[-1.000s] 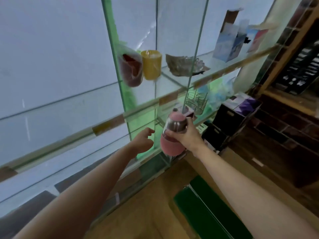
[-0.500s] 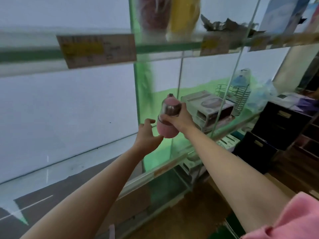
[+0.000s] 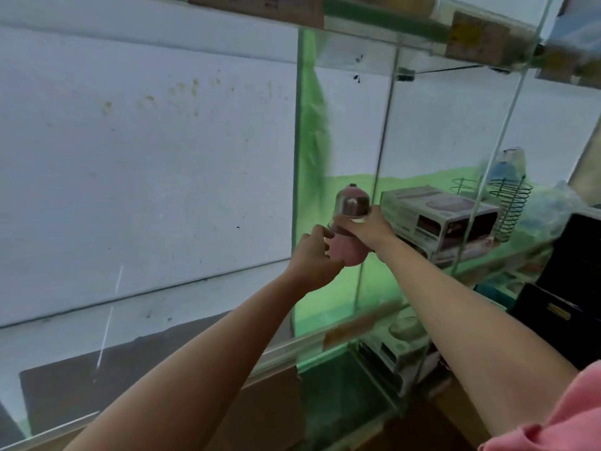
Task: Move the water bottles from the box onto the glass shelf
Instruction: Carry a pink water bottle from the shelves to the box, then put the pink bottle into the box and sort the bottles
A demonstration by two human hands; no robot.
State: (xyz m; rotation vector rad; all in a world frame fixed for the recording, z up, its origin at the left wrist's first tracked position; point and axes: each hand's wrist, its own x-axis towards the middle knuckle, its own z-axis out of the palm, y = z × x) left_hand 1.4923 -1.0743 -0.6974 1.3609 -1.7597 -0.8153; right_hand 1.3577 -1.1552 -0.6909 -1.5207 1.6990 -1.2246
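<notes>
A small pink water bottle (image 3: 347, 252) with a clear domed cap is held upright inside the green-lit compartment, just above the glass shelf (image 3: 328, 304). My right hand (image 3: 366, 227) grips it round the neck below the cap. My left hand (image 3: 313, 263) cups the lower left side of its body, fingers curled against it. The box the bottles come from is out of view.
A vertical glass divider (image 3: 377, 177) stands just right of the bottle. Behind it lie stacked product boxes (image 3: 439, 219) and a wire holder (image 3: 509, 206). Another glass shelf with price labels (image 3: 474, 39) runs overhead. Black boxes (image 3: 575, 288) stand at the right.
The view has dropped and closed in on the lower shelf. The bottle has moved further into the compartment, and my left hand has come up against its lower side.
</notes>
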